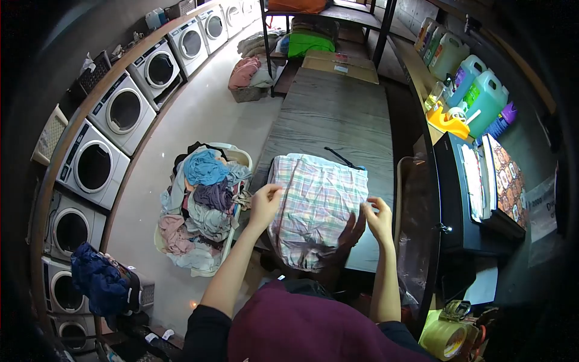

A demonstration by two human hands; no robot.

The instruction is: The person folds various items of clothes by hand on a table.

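Observation:
A plaid cloth garment [316,202] in pale blue, green and pink lies spread on the grey wood-grain table [335,114], its near end hanging over the front edge. My left hand [265,206] pinches at its left edge, with thumb and fingertips pressed together. At the right edge my right hand [378,218] has its fingers curled and closed on the cloth's side. Beyond the garment's far edge lies a dark cord or strap [344,158], partly under it.
Left of the table stands a white basket [242,155] heaped with mixed clothes. Washing machines [94,167] line the left wall. A cardboard piece [341,66] lies at the table's far end. Bottles [487,96] and a black box [452,199] stand to the right.

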